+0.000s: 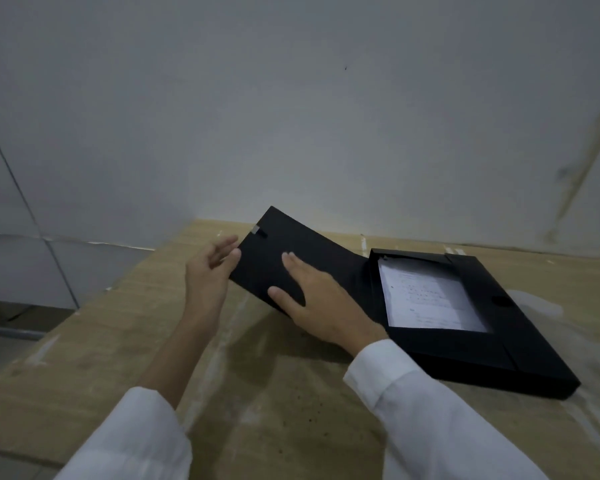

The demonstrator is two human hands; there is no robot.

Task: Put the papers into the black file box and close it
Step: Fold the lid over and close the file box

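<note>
The black file box (471, 355) lies flat on the tan table, to my right. White printed papers (426, 299) lie inside it, framed by the folded-in inner flaps. Its black lid (284, 244) is swung out to the left and raised off the table at a slant, with a small grey tab near its far corner. My right hand (319, 303) lies flat on the lid's upper face, thumb at its near edge. My left hand (210, 271) is at the lid's left edge, thumb touching it, fingers spread behind.
The tan table (222, 393) is worn, with pale streaks, and ends at a left edge running diagonally. A grey-white wall (291, 116) stands right behind it. Tiled floor shows at the far left. White sleeves cover both forearms.
</note>
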